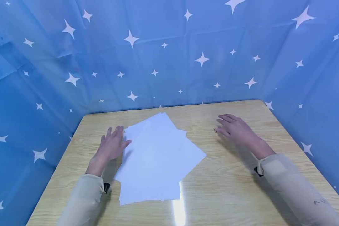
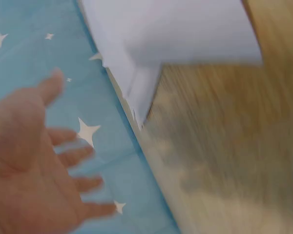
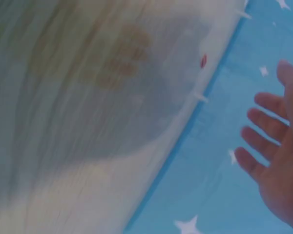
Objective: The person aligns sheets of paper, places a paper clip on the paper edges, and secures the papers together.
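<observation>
A loose stack of white paper sheets, fanned at differing angles, lies left of centre on the wooden table. My left hand hovers by the stack's left edge, fingers spread, its thumb overlapping the paper in the head view. In the left wrist view the left hand shows a bare palm, apart from the sheets. Off to the right, my right hand is over the table with extended fingers and holds nothing visible. A tiny reddish thing appears by its thumb tip, too small to identify.
The light wooden table has a rounded far right corner. Blue cloth with white stars surrounds it behind and at both sides. A bright glare strip crosses the table's near part. Both forearms wear pale sleeves.
</observation>
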Demonstrator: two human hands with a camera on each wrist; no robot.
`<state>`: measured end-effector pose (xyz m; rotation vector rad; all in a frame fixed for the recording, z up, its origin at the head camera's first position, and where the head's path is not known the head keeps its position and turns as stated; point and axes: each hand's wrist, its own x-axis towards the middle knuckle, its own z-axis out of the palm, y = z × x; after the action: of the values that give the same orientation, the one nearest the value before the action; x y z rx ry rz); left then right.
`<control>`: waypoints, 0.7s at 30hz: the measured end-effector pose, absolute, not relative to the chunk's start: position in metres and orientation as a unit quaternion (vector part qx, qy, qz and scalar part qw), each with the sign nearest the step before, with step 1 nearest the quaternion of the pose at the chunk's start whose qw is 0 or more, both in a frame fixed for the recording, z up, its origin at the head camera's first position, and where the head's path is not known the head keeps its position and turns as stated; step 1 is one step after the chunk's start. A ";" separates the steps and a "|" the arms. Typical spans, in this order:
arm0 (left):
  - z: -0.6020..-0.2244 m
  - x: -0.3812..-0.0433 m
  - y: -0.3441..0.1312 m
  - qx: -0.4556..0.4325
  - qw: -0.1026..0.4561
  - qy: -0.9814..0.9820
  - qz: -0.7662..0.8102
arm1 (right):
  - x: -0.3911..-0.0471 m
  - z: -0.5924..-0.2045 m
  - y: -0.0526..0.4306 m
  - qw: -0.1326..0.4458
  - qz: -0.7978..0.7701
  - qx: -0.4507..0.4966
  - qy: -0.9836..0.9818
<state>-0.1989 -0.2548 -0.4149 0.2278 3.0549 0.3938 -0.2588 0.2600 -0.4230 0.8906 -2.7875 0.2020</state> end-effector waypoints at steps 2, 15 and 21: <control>-0.415 -0.196 -0.255 0.046 0.029 0.989 0.139 | -0.261 -0.423 0.248 0.110 0.079 0.302 -0.944; -0.419 -0.187 -0.254 -0.063 0.074 0.977 0.190 | -0.263 -0.432 0.183 0.007 0.161 0.264 -0.951; -0.420 -0.185 -0.259 -0.067 0.099 0.968 0.219 | -0.263 -0.434 0.160 -0.059 0.222 0.259 -0.938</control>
<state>-0.1845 -0.2586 -0.4199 -0.1985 2.8649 0.6474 -0.2631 0.1599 -0.4336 0.8440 -3.0640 0.7233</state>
